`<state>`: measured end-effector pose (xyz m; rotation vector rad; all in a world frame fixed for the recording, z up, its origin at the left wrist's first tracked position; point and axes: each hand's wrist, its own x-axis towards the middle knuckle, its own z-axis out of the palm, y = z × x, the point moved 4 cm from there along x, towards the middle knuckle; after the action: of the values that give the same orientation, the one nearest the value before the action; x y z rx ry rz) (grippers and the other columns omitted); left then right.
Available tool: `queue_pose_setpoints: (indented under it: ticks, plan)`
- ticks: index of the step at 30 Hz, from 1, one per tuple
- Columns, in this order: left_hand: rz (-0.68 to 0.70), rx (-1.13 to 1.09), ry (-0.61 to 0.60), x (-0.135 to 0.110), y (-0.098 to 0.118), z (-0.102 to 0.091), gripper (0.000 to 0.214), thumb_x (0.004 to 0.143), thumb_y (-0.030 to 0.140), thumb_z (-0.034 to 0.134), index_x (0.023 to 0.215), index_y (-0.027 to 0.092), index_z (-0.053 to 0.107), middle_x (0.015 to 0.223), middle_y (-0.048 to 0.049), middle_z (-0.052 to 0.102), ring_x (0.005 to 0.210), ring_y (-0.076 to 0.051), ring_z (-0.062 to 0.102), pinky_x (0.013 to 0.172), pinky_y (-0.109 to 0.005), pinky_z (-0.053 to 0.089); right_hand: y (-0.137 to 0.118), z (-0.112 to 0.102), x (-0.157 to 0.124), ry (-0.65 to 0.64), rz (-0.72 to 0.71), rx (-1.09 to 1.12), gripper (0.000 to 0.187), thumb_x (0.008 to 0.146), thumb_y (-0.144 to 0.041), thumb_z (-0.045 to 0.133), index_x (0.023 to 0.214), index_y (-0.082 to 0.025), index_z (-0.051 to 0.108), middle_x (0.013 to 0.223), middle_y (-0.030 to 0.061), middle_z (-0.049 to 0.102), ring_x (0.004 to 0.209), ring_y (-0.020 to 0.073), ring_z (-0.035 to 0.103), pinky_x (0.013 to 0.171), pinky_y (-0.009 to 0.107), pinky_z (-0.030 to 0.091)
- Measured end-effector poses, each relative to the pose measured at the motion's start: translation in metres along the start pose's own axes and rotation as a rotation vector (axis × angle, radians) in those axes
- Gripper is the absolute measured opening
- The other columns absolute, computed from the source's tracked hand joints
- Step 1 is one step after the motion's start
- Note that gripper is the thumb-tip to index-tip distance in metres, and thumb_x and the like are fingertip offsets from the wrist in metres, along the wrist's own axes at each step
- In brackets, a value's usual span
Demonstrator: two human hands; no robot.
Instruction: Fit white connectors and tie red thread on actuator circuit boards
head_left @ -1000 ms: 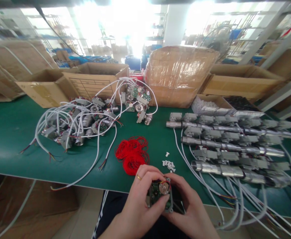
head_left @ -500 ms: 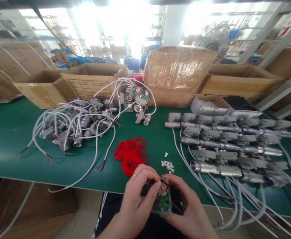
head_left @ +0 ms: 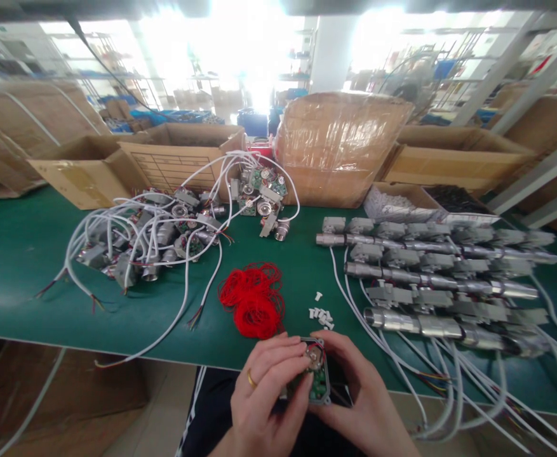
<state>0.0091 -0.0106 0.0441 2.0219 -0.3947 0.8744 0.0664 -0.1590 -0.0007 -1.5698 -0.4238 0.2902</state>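
Observation:
Near the table's front edge, my right hand holds a small grey square housing by its right side, thumb below and fingers behind. The housing is open at the top, showing a green circuit board, a round component and red wire. My left hand, with a ring on one finger, is closed over the housing's left part. Its fingertips and thumb press near the round component; anything small between them is hidden. Just beyond lie several white plastic plugs and a tangled bundle of red wire.
Grey actuator units with white cables lie heaped in a pile at left. Rows of metal valve bodies with grey boxes fill the right, cables hanging over the front edge. Cardboard boxes line the back of the green table.
My left hand has turned and flattened its fingers over the housing, covering more of its left side. The right hand keeps nearly the same hold.

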Motion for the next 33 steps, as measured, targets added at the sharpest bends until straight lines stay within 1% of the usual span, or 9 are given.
queue_pose_setpoints:
  ticks: [3, 7, 9, 13, 17, 21, 26, 30, 33]
  plan:
    - [0.001, 0.045, -0.036, 0.004, 0.000, 0.000, 0.033, 0.092, 0.002, 0.064, 0.123, 0.012, 0.063, 0.114, -0.0098, 0.072, 0.111, -0.020, 0.066, 0.104, -0.032, 0.052, -0.001, -0.001, 0.001, 0.010, -0.008, -0.022, 0.055, 0.071, -0.010, 0.077, 0.121, -0.030, 0.065, 0.117, 0.0024, 0.074, 0.109, 0.0223, 0.072, 0.093, 0.028, 0.059]
    - [-0.123, 0.068, -0.113, 0.015, -0.002, 0.004, 0.027, 0.094, 0.015, 0.066, 0.121, 0.018, 0.063, 0.103, -0.0061, 0.066, 0.093, -0.022, 0.062, 0.082, -0.035, 0.054, 0.002, -0.002, -0.001, 0.004, -0.021, -0.080, 0.056, 0.073, -0.010, 0.075, 0.123, -0.032, 0.063, 0.117, 0.0007, 0.073, 0.110, 0.0211, 0.070, 0.091, 0.026, 0.059]
    - [-0.171, 0.120, -0.151, 0.021, -0.002, 0.009, 0.025, 0.089, 0.015, 0.072, 0.112, 0.021, 0.065, 0.096, -0.0040, 0.062, 0.085, -0.023, 0.057, 0.076, -0.037, 0.050, 0.004, -0.003, -0.003, 0.006, -0.028, -0.103, 0.057, 0.072, -0.009, 0.073, 0.124, -0.032, 0.062, 0.117, 0.0003, 0.072, 0.111, 0.0207, 0.069, 0.091, 0.024, 0.058]
    - [-0.214, 0.256, -0.207, 0.031, -0.003, 0.022, 0.026, 0.078, 0.009, 0.082, 0.088, 0.020, 0.060, 0.087, -0.0023, 0.059, 0.083, -0.025, 0.052, 0.076, -0.041, 0.043, 0.005, -0.002, -0.004, 0.017, -0.050, -0.140, 0.059, 0.070, -0.008, 0.071, 0.124, -0.029, 0.063, 0.122, 0.0028, 0.072, 0.110, 0.0221, 0.070, 0.090, 0.025, 0.059]
    - [-0.140, 0.264, -0.214, 0.034, -0.001, 0.031, 0.020, 0.083, 0.002, 0.066, 0.080, 0.019, 0.054, 0.085, -0.0029, 0.057, 0.082, -0.023, 0.051, 0.073, -0.038, 0.043, 0.003, -0.001, -0.003, 0.030, -0.068, -0.168, 0.053, 0.072, -0.012, 0.073, 0.122, -0.027, 0.063, 0.116, 0.0032, 0.073, 0.102, 0.0215, 0.073, 0.084, 0.024, 0.060]
    - [-0.046, 0.135, -0.147, 0.033, 0.005, 0.029, 0.021, 0.088, -0.002, 0.054, 0.078, 0.017, 0.053, 0.085, -0.0039, 0.058, 0.080, -0.019, 0.052, 0.072, -0.032, 0.048, 0.002, 0.000, -0.002, -0.002, -0.064, -0.152, 0.053, 0.074, -0.013, 0.075, 0.124, -0.028, 0.062, 0.114, 0.0025, 0.074, 0.096, 0.0194, 0.074, 0.084, 0.023, 0.060]
    - [0.089, 0.045, -0.068, 0.027, 0.009, 0.018, 0.021, 0.092, -0.003, 0.054, 0.083, 0.014, 0.060, 0.085, -0.0054, 0.062, 0.083, -0.017, 0.055, 0.076, -0.029, 0.055, 0.005, -0.002, -0.004, -0.004, -0.041, -0.148, 0.056, 0.074, -0.013, 0.077, 0.125, -0.031, 0.061, 0.114, 0.0007, 0.074, 0.103, 0.0191, 0.073, 0.087, 0.021, 0.059]
    - [0.191, 0.021, -0.077, 0.023, 0.007, 0.012, 0.014, 0.098, 0.003, 0.055, 0.094, 0.011, 0.065, 0.088, -0.0074, 0.068, 0.092, -0.018, 0.063, 0.086, -0.029, 0.060, 0.008, -0.004, -0.005, -0.008, -0.016, -0.141, 0.058, 0.073, -0.011, 0.077, 0.126, -0.030, 0.061, 0.120, 0.0029, 0.073, 0.113, 0.0217, 0.071, 0.094, 0.025, 0.058]
    - [0.234, 0.037, -0.088, 0.022, 0.005, 0.010, 0.015, 0.102, 0.008, 0.053, 0.104, 0.010, 0.067, 0.086, -0.0065, 0.071, 0.089, -0.017, 0.067, 0.092, -0.032, 0.061, 0.010, -0.004, -0.004, -0.010, -0.003, -0.128, 0.059, 0.073, -0.011, 0.077, 0.126, -0.029, 0.062, 0.122, 0.0046, 0.073, 0.113, 0.0228, 0.071, 0.095, 0.026, 0.059]
